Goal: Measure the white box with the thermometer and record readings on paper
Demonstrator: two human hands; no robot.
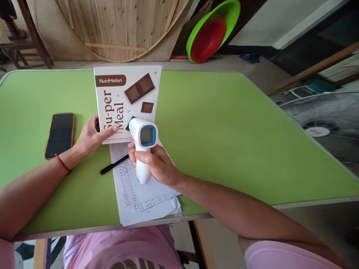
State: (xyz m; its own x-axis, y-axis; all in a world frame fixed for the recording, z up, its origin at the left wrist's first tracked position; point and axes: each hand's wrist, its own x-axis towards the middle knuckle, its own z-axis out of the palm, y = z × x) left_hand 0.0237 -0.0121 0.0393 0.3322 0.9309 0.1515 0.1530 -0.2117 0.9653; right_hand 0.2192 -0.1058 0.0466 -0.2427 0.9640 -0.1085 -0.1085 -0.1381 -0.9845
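My left hand [94, 136] grips the lower left edge of a white box [140, 116] marked "NutriMotion Su-per Meal", thumb across its front. The box stands up, tilted, with chocolate pieces printed on it. In my right hand [157, 162] is a white infrared thermometer [143, 173] with a blue-rimmed grey screen facing me; its front end overlaps the box's lower right in view. Whether the two touch, I cannot tell. Below them lie handwritten paper sheets [134, 194]. A black pen [113, 165] rests partly on the sheets, its far end hidden behind my right hand.
A phone [60, 135] with a dark screen lies left of my left hand on the green table [224, 142]. Beyond the far edge are a round wooden panel [123, 26] and green and red basins [210, 37]. A fan [316, 127] stands at the right.
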